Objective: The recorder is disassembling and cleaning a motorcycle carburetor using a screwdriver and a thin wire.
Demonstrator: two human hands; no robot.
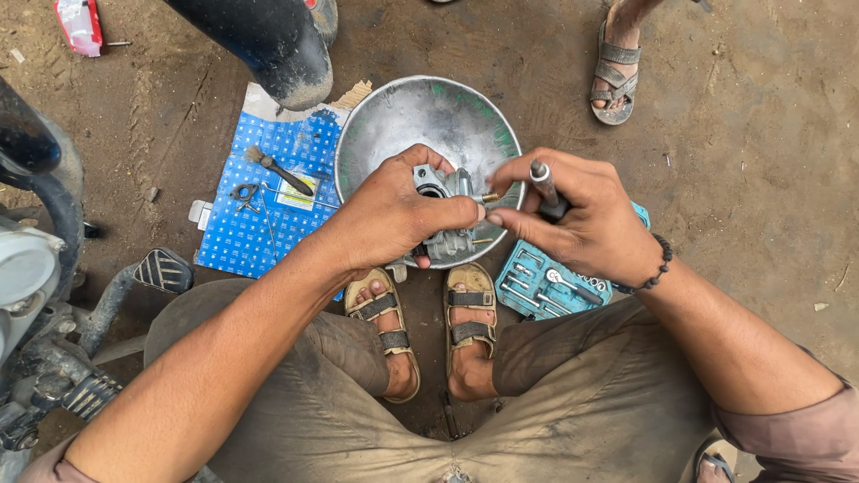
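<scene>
Carburetor [445, 215] is sitting in my left hand [394, 215], gripped tight above the metal bowl [403, 116], while my right hand [573, 215] is closing around a screwdriver [544, 188] and pinching a small brass part [491, 198] at the carburetor's side. My hands are nearly touching, crowding over the bowl's near rim, with my sandals [429, 313] just below, a blue socket case [546, 282] under my right wrist, and blue cardboard [268, 188] bearing a brush [277, 168] to the left. Bare dirt is lying open to the right, while motorcycle parts [45, 268] are hemming the left edge.
</scene>
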